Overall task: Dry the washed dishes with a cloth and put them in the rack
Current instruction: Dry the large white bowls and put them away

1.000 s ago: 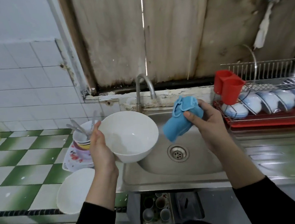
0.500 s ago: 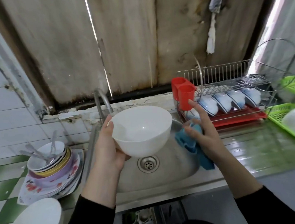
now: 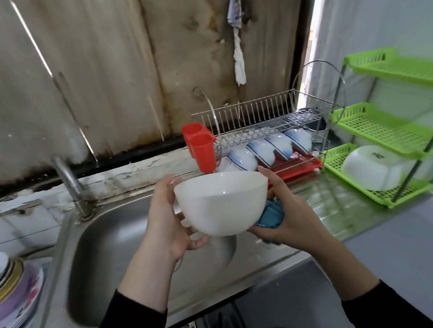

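you hold one plain white bowl upright above the sink, left hand curled around its side, right hand pressing one bunched blue cloth against its underside; behind, four blue-rimmed bowls show in the rack beside two red cups.

My left grip curls round the white bowl, thumb at its rim, holding it upright over the sink. My right grip holds a blue cloth against the bowl's other side. Beyond the right grip stands the wire rack holding patterned bowls.
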Available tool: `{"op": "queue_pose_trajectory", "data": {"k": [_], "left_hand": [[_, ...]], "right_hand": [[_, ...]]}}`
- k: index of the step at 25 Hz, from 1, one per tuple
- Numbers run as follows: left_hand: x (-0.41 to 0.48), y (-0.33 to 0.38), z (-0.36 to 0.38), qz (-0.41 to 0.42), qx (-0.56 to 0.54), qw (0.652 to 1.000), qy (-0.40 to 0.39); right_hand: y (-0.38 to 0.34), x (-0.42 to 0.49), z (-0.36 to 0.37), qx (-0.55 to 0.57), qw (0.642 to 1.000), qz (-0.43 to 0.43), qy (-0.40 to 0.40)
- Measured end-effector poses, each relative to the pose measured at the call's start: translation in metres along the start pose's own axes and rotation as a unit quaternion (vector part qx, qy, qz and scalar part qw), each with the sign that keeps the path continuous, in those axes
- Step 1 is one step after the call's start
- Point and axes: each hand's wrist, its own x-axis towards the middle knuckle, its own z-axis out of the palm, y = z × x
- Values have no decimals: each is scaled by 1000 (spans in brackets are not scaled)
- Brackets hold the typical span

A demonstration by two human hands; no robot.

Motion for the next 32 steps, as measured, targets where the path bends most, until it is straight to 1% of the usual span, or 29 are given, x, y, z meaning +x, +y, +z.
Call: {"op": "queue_pose_trajectory", "data": {"k": [2, 4, 6, 8, 10, 11, 13, 14, 19, 23, 25, 26, 28, 32], "left_hand": [[2, -9, 14, 10, 48, 999, 11], [3, -24, 31, 54, 94, 994, 0], [1, -37, 48, 122, 103, 986, -48], [7, -46, 60, 192, 122, 968, -111], [19, -50, 71, 234, 142, 948, -161], [26, -51, 76, 243, 147, 944, -168], [39, -54, 91, 239, 150, 943, -177], [47, -56, 101, 232, 152, 944, -178], [85, -71, 146, 222, 241, 934, -143], [116, -90, 187, 200, 287, 929, -124], [133, -103, 210, 177, 310, 927, -112], [139, -108, 222, 170, 315, 926, -120], [153, -118, 246, 165, 309, 923, -157], [188, -140, 291, 173, 338, 892, -246]], "right_hand": [[11, -7, -13, 49, 998, 30, 8], [20, -11, -24, 130, 988, 81, 23], [31, -10, -34, 176, 978, 109, 39], [44, -7, -42, 178, 975, 124, 50], [58, -6, -50, 197, 968, 145, 63], [64, -5, -53, 208, 964, 151, 68], [76, -6, -61, 207, 964, 153, 72], [82, -7, -65, 188, 968, 153, 69], [114, -14, -81, 63, 979, 183, 57], [138, -11, -94, -41, 971, 231, 46], [156, -11, -98, -51, 962, 257, 71], [164, -12, -99, -39, 957, 272, 88], [179, -14, -102, -25, 941, 313, 130], [205, -14, -104, 10, 900, 365, 240]]}}
